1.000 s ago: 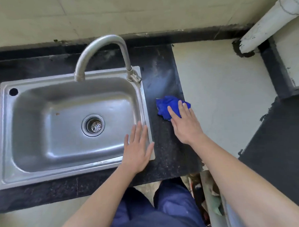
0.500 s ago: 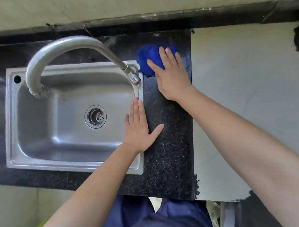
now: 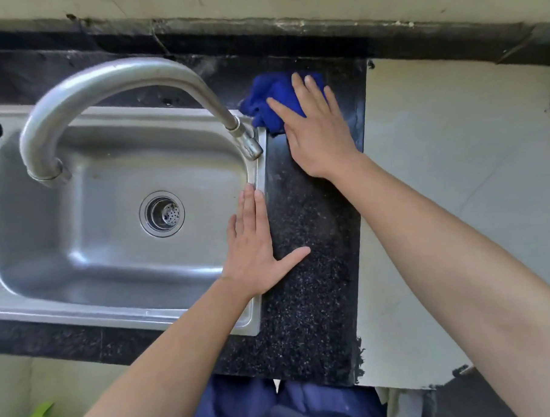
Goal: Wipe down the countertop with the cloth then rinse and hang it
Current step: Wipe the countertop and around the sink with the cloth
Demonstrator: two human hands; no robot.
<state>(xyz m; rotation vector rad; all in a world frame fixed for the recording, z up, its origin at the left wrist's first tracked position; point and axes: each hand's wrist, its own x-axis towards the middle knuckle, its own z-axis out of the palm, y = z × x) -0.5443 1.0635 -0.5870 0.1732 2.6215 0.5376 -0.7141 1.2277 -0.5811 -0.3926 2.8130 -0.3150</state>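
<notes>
We pressed our right hand [image 3: 319,134], fingers together, flat on the blue cloth [image 3: 272,95] on the countertop [image 3: 311,285]; our left hand [image 3: 253,253] lay flat, thumb splayed, across the sink [image 3: 114,316] rim

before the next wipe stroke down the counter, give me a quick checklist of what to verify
1. Right hand flat on the blue cloth: ok, palm and fingers press it down.
2. Cloth on the black countertop, not in the sink: ok, it sits at the back corner beside the sink rim.
3. Strip toward the front edge free of objects: ok, only speckled stone shows.
4. Left hand out of the path: not ok, its thumb lies across the strip.
5. Faucet spout clear of the cloth: ok, it ends over the basin, just left of the cloth.
6. Cloth wet enough: cannot tell.
</notes>
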